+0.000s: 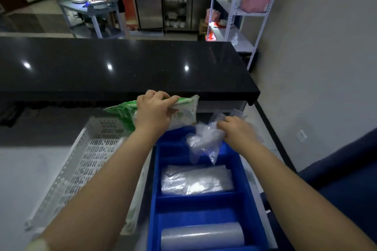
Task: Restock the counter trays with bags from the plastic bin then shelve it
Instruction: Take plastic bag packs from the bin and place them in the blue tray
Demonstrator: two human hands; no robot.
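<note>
A blue divided tray sits on the counter in front of me. Its middle compartment holds a flat stack of clear bags, and a roll of clear bags lies in the near one. My left hand grips a green-and-white pack of bags above the tray's far end. My right hand holds a crumpled bunch of clear plastic bags over the far compartment. A white perforated plastic bin stands to the left of the tray.
A raised black counter ledge runs across just beyond my hands. Past it, a white metal shelf rack stands against the right wall. A person works at a grey cart at the back left.
</note>
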